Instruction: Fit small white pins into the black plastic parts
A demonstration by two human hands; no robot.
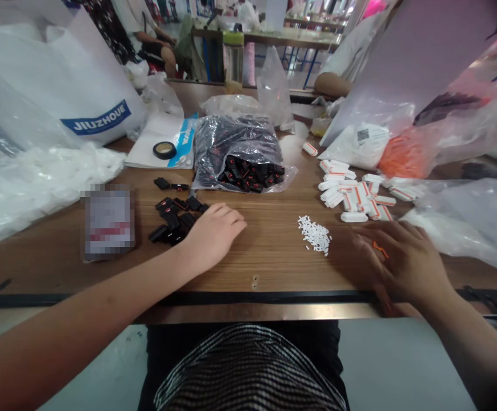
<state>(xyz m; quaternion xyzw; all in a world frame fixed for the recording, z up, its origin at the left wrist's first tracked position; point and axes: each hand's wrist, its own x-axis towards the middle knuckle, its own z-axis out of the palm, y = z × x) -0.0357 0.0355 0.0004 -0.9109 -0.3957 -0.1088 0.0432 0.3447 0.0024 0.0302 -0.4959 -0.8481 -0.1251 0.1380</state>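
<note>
My left hand lies palm down on the wooden table, fingers stretched out, beside a loose group of black plastic pieces. My right hand is smeared by motion at the right, low over the table. A thin orange strip shows by its fingers; whether they hold it I cannot tell. Between the hands lies a small heap of tiny white pegs. Just beyond my right hand is a pile of white plastic pieces with orange stripes.
A clear bag of black pieces lies open at the back middle. Left of it, black tape rests on a paper pad. A blurred-out box stands at the left. Plastic bags line the right side; a bottle stands behind.
</note>
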